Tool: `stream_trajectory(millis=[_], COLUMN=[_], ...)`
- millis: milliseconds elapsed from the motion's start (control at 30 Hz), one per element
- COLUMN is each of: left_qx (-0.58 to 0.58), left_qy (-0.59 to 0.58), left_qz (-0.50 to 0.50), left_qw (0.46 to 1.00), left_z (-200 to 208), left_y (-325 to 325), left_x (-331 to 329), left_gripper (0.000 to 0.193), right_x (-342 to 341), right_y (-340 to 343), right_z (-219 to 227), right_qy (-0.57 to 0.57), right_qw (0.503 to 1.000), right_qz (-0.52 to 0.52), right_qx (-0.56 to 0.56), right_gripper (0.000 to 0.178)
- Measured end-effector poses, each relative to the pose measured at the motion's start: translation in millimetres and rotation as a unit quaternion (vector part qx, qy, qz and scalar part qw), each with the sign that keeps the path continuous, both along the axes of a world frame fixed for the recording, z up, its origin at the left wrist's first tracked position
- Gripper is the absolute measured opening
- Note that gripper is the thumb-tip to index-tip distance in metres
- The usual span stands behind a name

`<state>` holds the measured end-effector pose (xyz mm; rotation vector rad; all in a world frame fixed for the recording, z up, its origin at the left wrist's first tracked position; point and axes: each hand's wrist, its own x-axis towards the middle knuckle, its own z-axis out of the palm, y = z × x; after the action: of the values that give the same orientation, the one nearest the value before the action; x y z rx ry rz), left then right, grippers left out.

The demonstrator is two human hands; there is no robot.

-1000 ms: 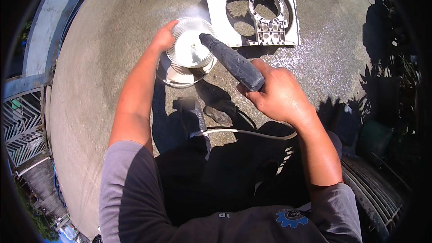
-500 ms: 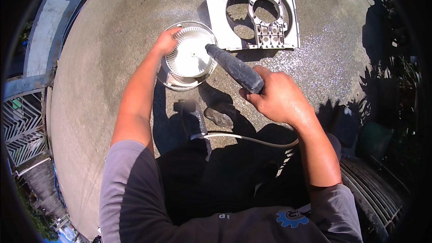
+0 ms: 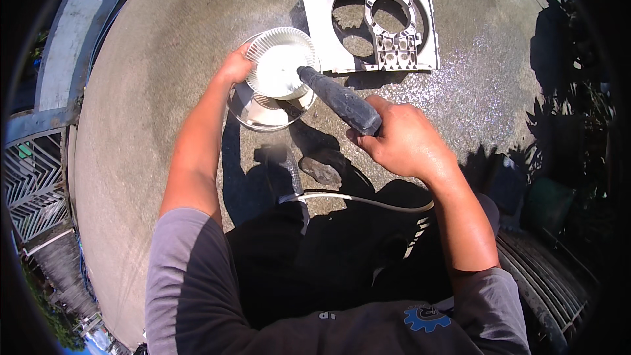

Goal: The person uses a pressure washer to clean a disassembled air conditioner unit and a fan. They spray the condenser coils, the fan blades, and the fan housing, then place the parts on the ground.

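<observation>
My left hand is closed on the left rim of a white, finned blower wheel, whose flat disc faces up, tilted. Beneath it lies a round, shiny-rimmed piece with a white part inside. A dark, worn spray gun with a thick barrel is gripped in my right hand. Its tip points up and left, close over the right side of the wheel's disc. My right fingers are partly hidden behind the gun and the back of the hand.
A white plastic fan housing with round openings lies on the concrete beyond my hands. Near my feet are a stone and a pale hose. A metal grille stands at lower right, a gate at left.
The blower wheel has shifted slightly up and tilted, baring more of the round piece beneath it. My left hand has moved slightly left and down; the spray gun has shifted slightly left.
</observation>
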<state>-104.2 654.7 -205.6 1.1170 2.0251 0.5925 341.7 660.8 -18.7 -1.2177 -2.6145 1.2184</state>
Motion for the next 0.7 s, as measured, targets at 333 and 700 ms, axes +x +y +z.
stream_trajectory(millis=[333, 700], left_qx=[0.003, -0.022], left_qy=[0.077, 0.106], left_qz=[-0.106, -0.104], left_qw=[0.991, 0.989], left_z=[0.8, 11.4], left_y=[10.7, 8.3], left_x=[2.6, 1.8], left_gripper=[0.082, 0.086], right_x=[-0.8, -0.6], right_y=[-1.0, 1.7], right_z=[3.3, 7.4], right_qy=[-0.022, -0.002], right_qw=[1.0, 1.0], right_qz=[0.01, 0.003], right_qx=[-0.011, -0.027], right_gripper=[0.038, 0.04])
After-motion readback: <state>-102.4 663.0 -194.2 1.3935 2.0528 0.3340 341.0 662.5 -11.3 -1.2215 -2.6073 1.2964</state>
